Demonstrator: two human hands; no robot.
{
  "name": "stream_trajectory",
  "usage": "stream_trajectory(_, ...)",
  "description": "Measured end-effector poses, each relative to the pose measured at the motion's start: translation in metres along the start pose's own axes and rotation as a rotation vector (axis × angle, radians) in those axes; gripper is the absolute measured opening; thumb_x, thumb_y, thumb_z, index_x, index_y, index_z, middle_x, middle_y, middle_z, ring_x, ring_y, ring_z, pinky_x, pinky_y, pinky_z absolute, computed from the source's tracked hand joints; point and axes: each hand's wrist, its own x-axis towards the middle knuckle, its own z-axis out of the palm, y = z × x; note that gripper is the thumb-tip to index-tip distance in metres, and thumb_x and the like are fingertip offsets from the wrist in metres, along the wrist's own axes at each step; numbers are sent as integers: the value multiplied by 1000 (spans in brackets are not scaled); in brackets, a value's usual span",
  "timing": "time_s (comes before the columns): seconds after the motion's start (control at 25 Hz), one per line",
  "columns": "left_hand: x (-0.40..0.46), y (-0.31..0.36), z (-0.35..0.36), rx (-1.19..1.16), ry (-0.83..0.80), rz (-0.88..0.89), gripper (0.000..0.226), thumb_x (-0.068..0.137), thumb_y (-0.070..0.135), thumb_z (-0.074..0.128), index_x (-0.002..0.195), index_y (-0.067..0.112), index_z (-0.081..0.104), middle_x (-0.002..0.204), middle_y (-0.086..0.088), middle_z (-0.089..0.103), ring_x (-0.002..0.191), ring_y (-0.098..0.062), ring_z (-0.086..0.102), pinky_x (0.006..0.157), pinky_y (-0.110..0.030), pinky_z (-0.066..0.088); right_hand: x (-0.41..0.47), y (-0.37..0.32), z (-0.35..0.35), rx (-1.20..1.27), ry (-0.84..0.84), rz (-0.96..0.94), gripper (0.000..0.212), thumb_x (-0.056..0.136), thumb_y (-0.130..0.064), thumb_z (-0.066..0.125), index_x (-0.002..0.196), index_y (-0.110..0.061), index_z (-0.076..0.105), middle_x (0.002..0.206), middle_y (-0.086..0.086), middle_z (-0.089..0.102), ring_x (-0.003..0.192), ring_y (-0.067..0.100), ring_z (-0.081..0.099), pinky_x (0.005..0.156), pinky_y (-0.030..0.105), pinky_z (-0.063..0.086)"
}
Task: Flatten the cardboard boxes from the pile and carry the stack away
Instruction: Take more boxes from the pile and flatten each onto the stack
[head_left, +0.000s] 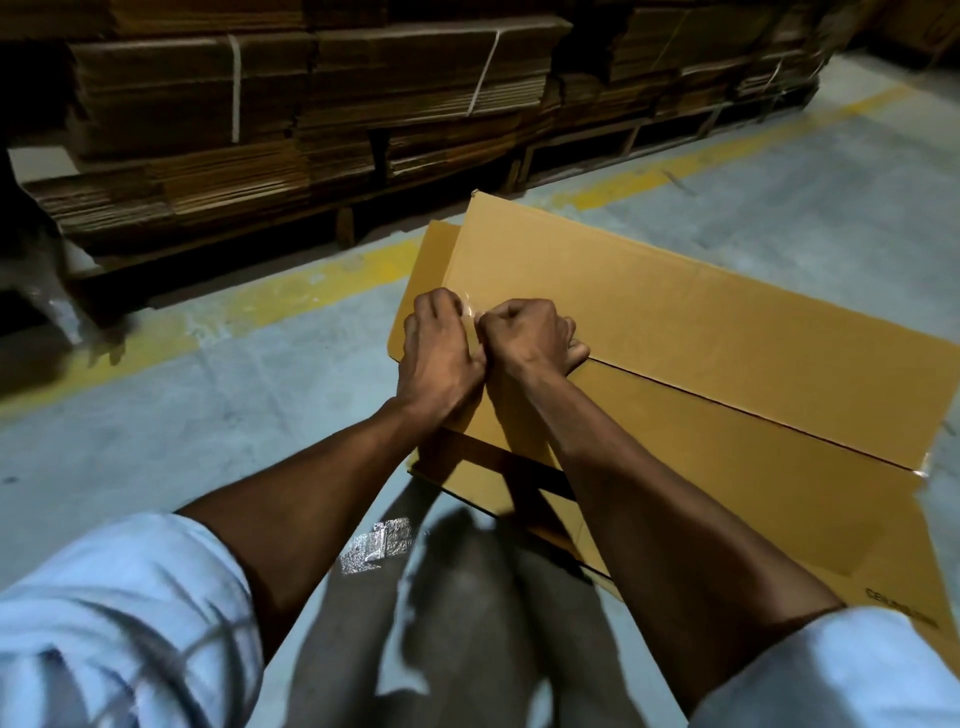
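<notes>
A tan cardboard box (675, 332) stands on the grey floor in front of me, its two top flaps meeting along a dark seam. My left hand (441, 348) and my right hand (530, 338) are close together at the left end of that seam. Between them is a strip of clear tape (470, 309), which my left hand pinches with its fingertips. My right hand is curled in a fist with its fingers hooked over the edge of the far flap. A bit of clear tape (919, 470) also clings to the box's right end.
Strapped bundles of flattened cardboard (311, 119) are stacked on wooden pallets along the back. A yellow floor line (322, 280) runs in front of them. A crumpled piece of tape (376, 545) lies on the floor near my legs. Open floor lies left and far right.
</notes>
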Motion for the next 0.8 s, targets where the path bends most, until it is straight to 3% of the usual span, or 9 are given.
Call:
stream_trajectory(0.24, 6, 5, 10, 157, 118, -37, 41, 88, 27, 64, 120, 11, 45, 129, -18, 45, 120, -37, 39, 96, -49, 43, -5, -5, 1, 70, 30, 70, 27, 81, -38, 68, 58, -25, 67, 78, -7, 63, 112, 24, 42, 93, 42, 28)
stream_trajectory(0.4, 8, 7, 11, 191, 213, -63, 34, 93, 24, 58, 121, 9, 49, 131, -16, 41, 116, -38, 44, 92, -51, 44, -6, -14, -5, 170, -26, 114, 29, 76, -46, 75, 59, -25, 68, 78, -7, 61, 108, 24, 36, 95, 42, 34)
stream_trajectory(0.56, 7, 10, 1, 80, 214, -62, 22, 94, 15, 57, 115, 7, 56, 125, -13, 48, 114, -33, 48, 94, -45, 46, -3, -14, -6, 121, -59, 23, 29, 79, -50, 72, 60, -27, 69, 81, -8, 67, 108, 25, 41, 92, 42, 34)
stream_trajectory(0.68, 12, 9, -14, -42, 269, -138, 9, 97, 10, 55, 104, 8, 60, 107, -8, 59, 98, -24, 57, 80, -33, 45, 0, 1, -13, 119, -38, -149, 23, 91, -47, 64, 80, -30, 73, 95, -9, 69, 105, 21, 54, 88, 38, 30)
stream_trajectory(0.8, 32, 0, -21, -362, 320, -424, 15, 94, 8, 55, 85, 20, 55, 90, -2, 66, 82, -22, 65, 76, -37, 56, 1, 41, -23, -71, 3, -472, 25, 99, -35, 57, 118, -22, 65, 118, -1, 52, 113, 18, 47, 96, 35, 36)
